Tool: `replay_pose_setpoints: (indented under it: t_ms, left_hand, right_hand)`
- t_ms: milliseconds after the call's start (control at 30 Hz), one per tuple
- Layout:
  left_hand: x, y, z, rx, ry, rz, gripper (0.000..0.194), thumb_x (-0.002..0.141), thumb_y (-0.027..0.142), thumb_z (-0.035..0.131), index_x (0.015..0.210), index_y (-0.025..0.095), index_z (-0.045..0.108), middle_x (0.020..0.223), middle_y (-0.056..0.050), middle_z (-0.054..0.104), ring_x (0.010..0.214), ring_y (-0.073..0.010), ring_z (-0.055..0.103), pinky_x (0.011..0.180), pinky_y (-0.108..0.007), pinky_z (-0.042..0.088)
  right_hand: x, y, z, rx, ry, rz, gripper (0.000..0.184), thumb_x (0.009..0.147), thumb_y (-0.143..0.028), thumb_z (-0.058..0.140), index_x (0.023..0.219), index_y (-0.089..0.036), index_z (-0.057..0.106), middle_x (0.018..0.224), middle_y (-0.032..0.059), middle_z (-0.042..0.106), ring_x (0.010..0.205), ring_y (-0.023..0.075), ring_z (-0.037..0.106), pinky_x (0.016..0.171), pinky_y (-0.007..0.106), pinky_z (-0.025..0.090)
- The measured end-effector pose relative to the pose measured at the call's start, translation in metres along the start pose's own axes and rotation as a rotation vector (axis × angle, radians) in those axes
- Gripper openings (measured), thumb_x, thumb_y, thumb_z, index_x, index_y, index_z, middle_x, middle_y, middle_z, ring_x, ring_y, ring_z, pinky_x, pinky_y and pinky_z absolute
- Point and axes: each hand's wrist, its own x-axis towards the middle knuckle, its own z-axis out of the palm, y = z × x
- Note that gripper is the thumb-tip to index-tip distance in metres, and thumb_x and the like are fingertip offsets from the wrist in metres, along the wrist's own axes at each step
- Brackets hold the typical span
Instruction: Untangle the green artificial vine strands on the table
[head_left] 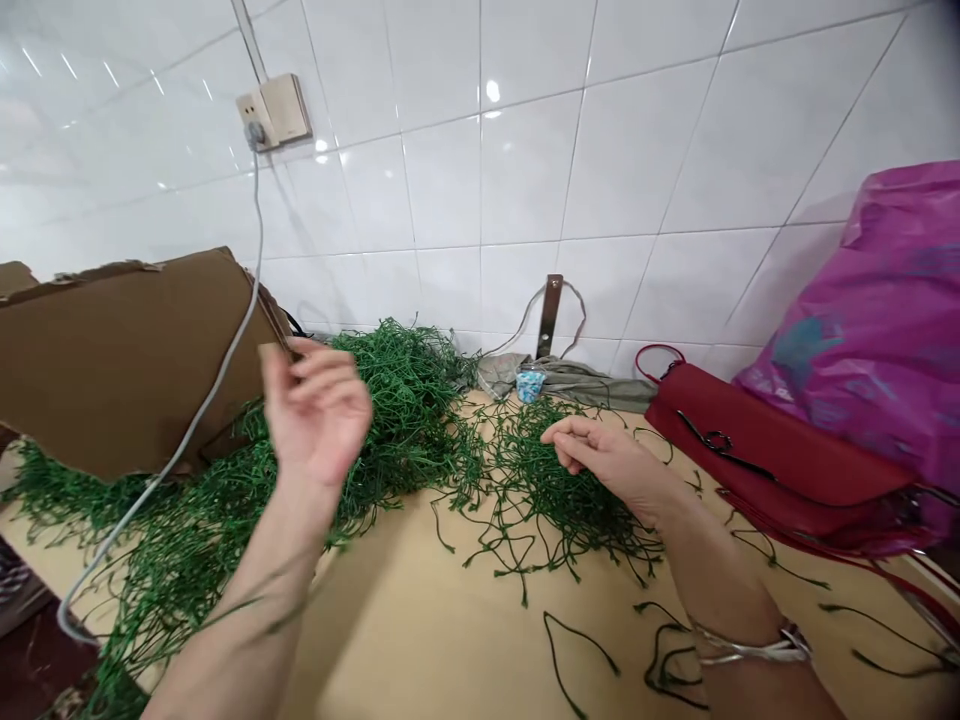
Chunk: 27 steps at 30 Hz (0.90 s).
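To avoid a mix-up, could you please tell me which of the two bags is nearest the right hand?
The red handbag, lying beside the right hand; the purple plastic bag sits farther away, behind it.

**Gloss above, matt and rough below**

The tiles [525, 170] are white ceramic, smooth and glossy. The vines [405, 400] look like thin moulded plastic, matt green with a faint sheen. The cardboard [112, 360] is matt brown, rough along its torn edge. The counter [420, 640] is smooth, pale tan. The red bag [772, 440] has a glossy leather-like finish; the magenta bag [870, 330] is thin, crinkled, shiny plastic. The bracket [550, 315] is dull metal, the cloth [570, 385] soft grey fabric, the socket [276, 110] cream plastic.
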Motion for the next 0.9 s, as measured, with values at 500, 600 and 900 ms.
replay_pose_setpoints:
  t_ms: [500,600,900]
  left_hand:
    - [-0.018,-0.045,-0.067,1.520,-0.506,-0.434,0.021,0.093,0.035,0.063,0.096,0.016,0.071,0.072,0.001,0.062,0.064,-0.0108,0.053,0.059,-0.021,0.040]
    - [-0.002,-0.048,-0.072,1.753,-0.586,-0.270,0.018,0.092,0.031,0.064,0.097,0.016,0.072,0.089,-0.005,0.073,0.075,-0.0138,0.064,0.067,-0.024,0.050]
    - [0.058,-0.124,-0.142,2.157,-0.513,-0.106,0.034,0.093,0.019,0.062,0.127,0.016,0.064,0.138,-0.014,0.063,0.124,-0.0247,0.063,0.109,-0.036,0.049]
  right_hand:
    - [-0.040,-0.033,0.093,-0.605,-0.387,-0.114,0.014,0.084,-0.015,0.060,0.095,-0.020,0.067,0.089,0.0044,0.068,0.076,0.0182,0.061,0.068,0.029,0.041]
    - [-0.048,-0.043,0.124,-0.846,-0.516,-0.209,0.031,0.083,-0.001,0.054,0.105,-0.015,0.070,0.103,0.0128,0.071,0.090,0.0233,0.068,0.077,0.031,0.046]
    - [-0.060,-0.048,0.109,-0.859,-0.357,-0.241,0.017,0.088,-0.006,0.050,0.089,-0.018,0.063,0.086,0.0062,0.069,0.079,0.0191,0.063,0.081,0.032,0.046]
